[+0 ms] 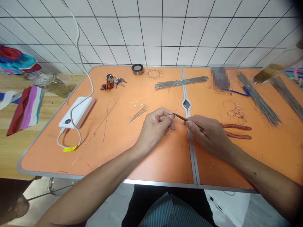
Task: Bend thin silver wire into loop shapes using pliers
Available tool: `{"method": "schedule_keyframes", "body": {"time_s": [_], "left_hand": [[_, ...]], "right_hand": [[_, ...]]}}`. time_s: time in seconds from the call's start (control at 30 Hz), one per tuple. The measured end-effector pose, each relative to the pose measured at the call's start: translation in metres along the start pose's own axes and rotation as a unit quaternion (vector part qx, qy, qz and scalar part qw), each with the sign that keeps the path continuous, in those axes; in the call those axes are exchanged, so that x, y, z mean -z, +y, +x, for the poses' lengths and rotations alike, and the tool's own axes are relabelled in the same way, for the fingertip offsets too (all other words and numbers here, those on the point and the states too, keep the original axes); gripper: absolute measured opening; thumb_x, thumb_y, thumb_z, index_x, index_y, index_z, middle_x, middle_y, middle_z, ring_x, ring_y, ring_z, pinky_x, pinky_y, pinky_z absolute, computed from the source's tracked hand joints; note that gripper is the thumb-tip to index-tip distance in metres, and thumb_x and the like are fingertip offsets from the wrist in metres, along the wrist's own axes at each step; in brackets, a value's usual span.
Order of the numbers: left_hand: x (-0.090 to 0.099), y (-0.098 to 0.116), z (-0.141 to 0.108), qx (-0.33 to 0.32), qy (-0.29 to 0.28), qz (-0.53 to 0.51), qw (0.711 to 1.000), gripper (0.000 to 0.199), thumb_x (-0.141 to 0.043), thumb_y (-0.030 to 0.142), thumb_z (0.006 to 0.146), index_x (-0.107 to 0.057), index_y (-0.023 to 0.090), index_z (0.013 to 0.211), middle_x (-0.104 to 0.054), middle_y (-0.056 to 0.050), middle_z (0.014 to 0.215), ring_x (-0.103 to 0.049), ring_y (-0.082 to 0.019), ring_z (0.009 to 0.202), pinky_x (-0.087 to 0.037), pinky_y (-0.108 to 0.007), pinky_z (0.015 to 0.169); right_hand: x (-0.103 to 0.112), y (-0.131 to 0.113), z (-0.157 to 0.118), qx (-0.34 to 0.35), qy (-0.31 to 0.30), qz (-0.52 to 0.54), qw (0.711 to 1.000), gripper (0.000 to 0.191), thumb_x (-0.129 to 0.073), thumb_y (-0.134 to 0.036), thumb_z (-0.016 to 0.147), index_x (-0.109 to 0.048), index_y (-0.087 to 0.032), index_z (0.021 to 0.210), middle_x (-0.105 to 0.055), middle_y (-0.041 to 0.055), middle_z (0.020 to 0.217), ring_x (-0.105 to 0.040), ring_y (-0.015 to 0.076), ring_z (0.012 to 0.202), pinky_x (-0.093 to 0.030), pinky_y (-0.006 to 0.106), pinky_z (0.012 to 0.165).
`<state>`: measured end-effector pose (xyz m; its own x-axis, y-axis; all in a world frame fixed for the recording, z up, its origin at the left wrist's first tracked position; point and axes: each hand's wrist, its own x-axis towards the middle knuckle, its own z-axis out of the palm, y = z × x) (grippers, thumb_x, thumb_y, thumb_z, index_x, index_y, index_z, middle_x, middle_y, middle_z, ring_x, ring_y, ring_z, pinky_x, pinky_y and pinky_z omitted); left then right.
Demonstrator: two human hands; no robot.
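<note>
My left hand (161, 121) is closed in a pinch above the middle of the orange table. A bit of thin wire (169, 133) shows just below its fingertips. My right hand (205, 129) grips a slim dark pointed tool (180, 117), whose tip meets the left fingertips. Whether that tool is a file or tweezers I cannot tell. Red-handled pliers (238, 127) lie beside the right hand, which hides their jaws. Left of my left hand, several short straight wires (139, 113) rest on the tabletop.
Wire bundles (181, 82) (259, 99) lie behind and right. Tangled wire (236, 112) sits near the pliers. Keys (115, 81), a tape roll (137, 69) and a white power bank (77, 113) with a cable stand left. A metal seam (192, 151) divides the orange table (153, 164).
</note>
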<state>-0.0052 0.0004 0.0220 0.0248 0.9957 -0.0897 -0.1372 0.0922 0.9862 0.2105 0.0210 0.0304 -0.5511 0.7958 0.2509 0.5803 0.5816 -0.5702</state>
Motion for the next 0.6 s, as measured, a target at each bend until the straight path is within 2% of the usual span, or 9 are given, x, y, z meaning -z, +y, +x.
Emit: {"method": "schedule_keyframes", "body": {"time_s": [0.1, 0.23, 0.43, 0.6], "left_hand": [[-0.0009, -0.0013, -0.0013, -0.001, 0.002, -0.001, 1.0, 0.018, -0.069, 0.032, 0.099, -0.068, 0.019, 0.087, -0.07, 0.002, 0.067, -0.048, -0.008, 0.051, -0.036, -0.024, 0.052], [-0.0011, -0.0013, -0.0016, 0.002, 0.005, -0.002, 1.0, 0.017, -0.069, 0.032, 0.099, -0.068, 0.019, 0.088, -0.07, 0.002, 0.067, -0.048, -0.008, 0.051, -0.036, -0.024, 0.052], [-0.0012, 0.0035, 0.0018, 0.029, -0.003, -0.065, 0.997, 0.016, -0.07, 0.029, 0.096, -0.067, 0.018, 0.084, -0.065, 0.002, 0.063, -0.042, -0.006, 0.048, -0.032, -0.023, 0.051], [0.0007, 0.007, 0.0041, 0.087, -0.029, -0.115, 0.989, 0.013, -0.072, 0.029, 0.092, -0.07, 0.017, 0.086, -0.06, 0.003, 0.057, -0.04, -0.005, 0.044, -0.028, -0.022, 0.048]], "right_hand": [[0.0009, -0.0022, -0.0002, -0.003, 0.002, 0.0, 1.0, 0.041, -0.043, -0.037, 0.116, -0.048, -0.024, 0.077, -0.051, -0.0015, 0.07, -0.048, 0.0164, 0.064, -0.035, 0.034, 0.064], [0.0016, -0.0038, 0.0011, -0.003, 0.002, -0.001, 1.0, 0.042, -0.043, -0.037, 0.116, -0.043, -0.025, 0.075, -0.049, -0.0012, 0.068, -0.048, 0.0167, 0.064, -0.035, 0.034, 0.064], [-0.0006, -0.0003, 0.0033, -0.018, 0.0, 0.027, 0.999, 0.042, -0.041, -0.044, 0.117, -0.059, -0.024, 0.085, -0.065, 0.0028, 0.078, -0.06, 0.0199, 0.073, -0.042, 0.034, 0.067], [-0.0023, 0.0055, 0.0027, -0.04, -0.003, 0.036, 0.999, 0.044, -0.041, -0.047, 0.117, -0.063, -0.024, 0.086, -0.07, 0.0044, 0.082, -0.064, 0.0212, 0.075, -0.043, 0.034, 0.067]]}}
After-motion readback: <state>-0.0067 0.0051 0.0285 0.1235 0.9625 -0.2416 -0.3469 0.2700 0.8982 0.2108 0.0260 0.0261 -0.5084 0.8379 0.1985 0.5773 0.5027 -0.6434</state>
